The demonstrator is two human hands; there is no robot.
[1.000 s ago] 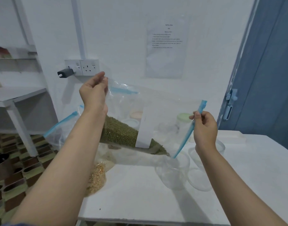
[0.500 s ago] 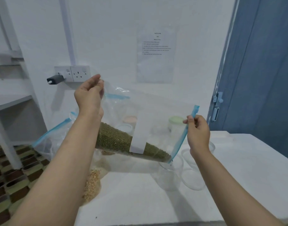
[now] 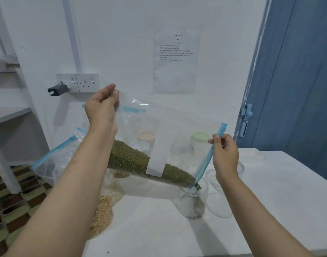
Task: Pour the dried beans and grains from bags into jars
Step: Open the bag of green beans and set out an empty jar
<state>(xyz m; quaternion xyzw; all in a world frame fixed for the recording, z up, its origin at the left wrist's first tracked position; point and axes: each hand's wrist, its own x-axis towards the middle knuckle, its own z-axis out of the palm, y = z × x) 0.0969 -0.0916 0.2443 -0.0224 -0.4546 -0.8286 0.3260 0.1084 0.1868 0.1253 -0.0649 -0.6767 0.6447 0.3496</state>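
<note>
Left hand (image 3: pixel 101 108) is up high, fingertips pinching the crinkly bottom corner of a clear plastic zip bag (image 3: pixel 140 138), which slopes down to the right. Right hand (image 3: pixel 226 154) pinches the bag's blue zip strip (image 3: pixel 205 164) near its upper end, fingers curled round it. Inside, small round green beans (image 3: pixel 133 160) lie banked along the lower edge, running down to the low corner of the mouth. A plain white rectangular label (image 3: pixel 157 154) sits on the bag's face. That low corner hangs right over a clear round jar (image 3: pixel 193 203), and a few beans are at its rim; some dark specks show at the bottom. The jar stands on a smooth white table (image 3: pixel 159 229). Left of it lies a soft bag of pale yellow grains (image 3: pixel 103 212). Behind, lidded jars show through the plastic, one with a pale green lid (image 3: pixel 199 136).
</note>
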